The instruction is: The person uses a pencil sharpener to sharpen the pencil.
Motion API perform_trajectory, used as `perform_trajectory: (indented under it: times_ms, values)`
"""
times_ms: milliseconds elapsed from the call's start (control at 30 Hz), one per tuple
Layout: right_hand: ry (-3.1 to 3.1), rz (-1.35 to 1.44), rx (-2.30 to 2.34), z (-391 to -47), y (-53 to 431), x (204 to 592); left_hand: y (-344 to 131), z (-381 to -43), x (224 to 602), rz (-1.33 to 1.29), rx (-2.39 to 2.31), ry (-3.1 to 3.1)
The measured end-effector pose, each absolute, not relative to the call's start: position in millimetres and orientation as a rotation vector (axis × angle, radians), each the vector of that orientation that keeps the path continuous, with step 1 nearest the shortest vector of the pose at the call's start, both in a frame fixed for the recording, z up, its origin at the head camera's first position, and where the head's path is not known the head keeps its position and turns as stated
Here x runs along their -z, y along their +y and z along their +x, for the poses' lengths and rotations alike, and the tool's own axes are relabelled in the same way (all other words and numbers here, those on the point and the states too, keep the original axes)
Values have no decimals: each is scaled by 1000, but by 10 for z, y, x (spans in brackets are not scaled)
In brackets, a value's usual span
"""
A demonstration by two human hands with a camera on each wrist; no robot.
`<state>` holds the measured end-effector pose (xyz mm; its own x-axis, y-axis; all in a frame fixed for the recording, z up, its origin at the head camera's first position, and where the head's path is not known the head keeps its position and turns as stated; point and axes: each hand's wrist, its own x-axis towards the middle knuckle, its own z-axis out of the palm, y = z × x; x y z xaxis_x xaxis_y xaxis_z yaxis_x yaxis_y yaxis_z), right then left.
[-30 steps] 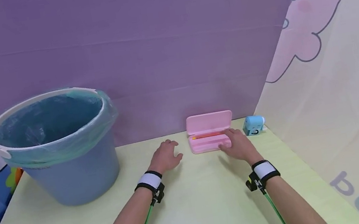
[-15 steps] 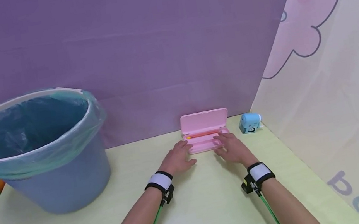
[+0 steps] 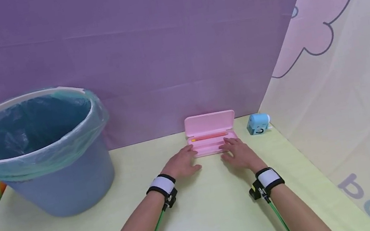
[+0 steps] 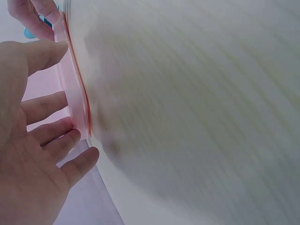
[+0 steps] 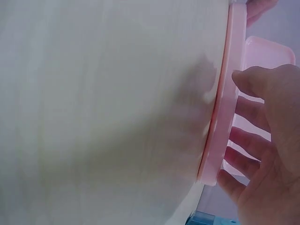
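A pink pencil case [image 3: 209, 123] lies with its lid raised at the back of the table, against the purple wall. In its rear part rests an orange-red pencil [image 3: 210, 136] with a yellow end. My left hand [image 3: 181, 164] is at the case's front left corner, fingers spread and loosely bent, fingertips right at the rim. At the front right my right hand [image 3: 240, 155] reaches over the edge, its fingers [image 5: 251, 140] relaxed along the case's side. Both thumbs stand apart from the fingers, on the near side.
A blue, hand-cranked pencil sharpener [image 3: 258, 123] stands just right of the case. On the left is a large blue bin [image 3: 73, 189] lined with a thin green bag. A patterned cloth [image 3: 350, 105] borders the table's right edge.
My left hand has moved right to the case. The right hand has drawn back slightly from the pencil, toward the case's front. The head view has shifted a little.
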<state>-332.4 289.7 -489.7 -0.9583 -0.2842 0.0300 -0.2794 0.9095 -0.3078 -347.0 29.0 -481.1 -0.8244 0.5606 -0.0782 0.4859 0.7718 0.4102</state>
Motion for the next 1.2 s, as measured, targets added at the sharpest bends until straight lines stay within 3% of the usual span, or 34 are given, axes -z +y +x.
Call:
perform_trajectory:
  times_ms: [1200]
  values:
    - [2990, -679, 412, -2803, 1997, 4849, -704, -2825, 4712, 723, -725, 2776]
